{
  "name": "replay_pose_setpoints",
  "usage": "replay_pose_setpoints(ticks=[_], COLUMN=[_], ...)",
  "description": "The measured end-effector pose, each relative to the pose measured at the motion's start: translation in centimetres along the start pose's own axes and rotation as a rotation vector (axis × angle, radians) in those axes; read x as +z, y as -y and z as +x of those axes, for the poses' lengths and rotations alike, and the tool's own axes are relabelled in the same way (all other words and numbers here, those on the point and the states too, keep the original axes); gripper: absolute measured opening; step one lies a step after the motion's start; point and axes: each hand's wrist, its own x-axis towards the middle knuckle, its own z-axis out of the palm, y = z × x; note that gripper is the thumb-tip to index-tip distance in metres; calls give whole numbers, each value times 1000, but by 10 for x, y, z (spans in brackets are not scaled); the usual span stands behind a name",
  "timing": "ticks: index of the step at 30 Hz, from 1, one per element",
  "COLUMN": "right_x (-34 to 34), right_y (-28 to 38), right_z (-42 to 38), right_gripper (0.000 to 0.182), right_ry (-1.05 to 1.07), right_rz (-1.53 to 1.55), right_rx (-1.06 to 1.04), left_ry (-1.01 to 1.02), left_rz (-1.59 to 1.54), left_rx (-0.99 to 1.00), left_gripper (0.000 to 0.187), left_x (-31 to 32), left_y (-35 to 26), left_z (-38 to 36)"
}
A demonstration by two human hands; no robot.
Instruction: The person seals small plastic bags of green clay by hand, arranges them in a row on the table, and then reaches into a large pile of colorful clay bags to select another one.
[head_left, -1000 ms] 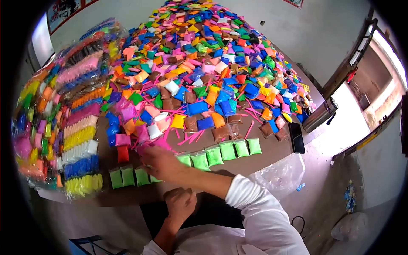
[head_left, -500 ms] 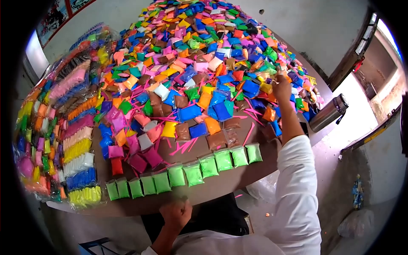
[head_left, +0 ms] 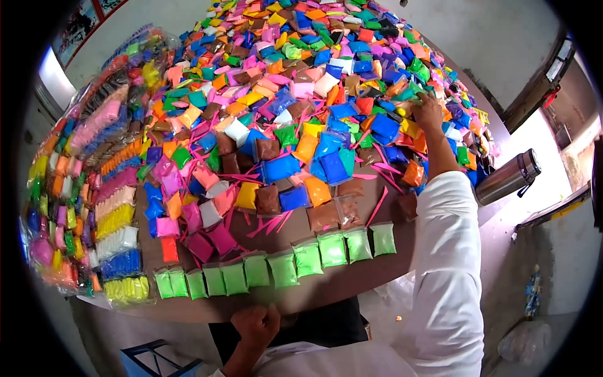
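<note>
A row of light green packets (head_left: 282,269) lies along the table's near edge. My left hand (head_left: 256,324) is closed just in front of that edge, below the row; whether something is in its fingers is too small to tell. My right hand (head_left: 427,112) reaches into the right side of a large heap of colourful packets (head_left: 326,81), touching it near a green packet (head_left: 411,92). Its fingers are partly bent downward, and what they hold, if anything, is hidden. Pink strips (head_left: 270,224) lie between the heap and the row.
Clear bags of sorted packets (head_left: 116,220) are stacked on the table's left side. A steel flask (head_left: 509,177) stands tilted in view at the right edge. A blue frame (head_left: 157,358) is below left, and a plastic bag (head_left: 526,342) lies on the floor at right.
The view has shifted slightly, with the flask now farther right. My right hand has moved a little up over the heap. My left hand remains closed near the table edge.
</note>
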Motion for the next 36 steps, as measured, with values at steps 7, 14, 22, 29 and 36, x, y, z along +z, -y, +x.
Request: replay_pose_setpoints(ticks=[7,14,22,29,36], right_x=[-61,-158,-201,-232,-224], right_y=[21,111,217,301,313], right_z=[-23,-147,-301,-367,-373], right_gripper=[28,22,23,25,20], right_ry=[99,349,737,1058,1037], right_rz=[682,1338,1412,1602,1571], right_rx=[292,438,376,415,361], left_ry=[-47,-18,109,195,106], left_rz=[8,-132,-404,-549,-707], left_rx=[14,-26,-134,-172,-82], left_gripper=[39,34,17,17,28], left_x=[4,5,-18,-32,-24], left_y=[0,10,8,14,34], left_z=[-2,-10,-5,-9,-26])
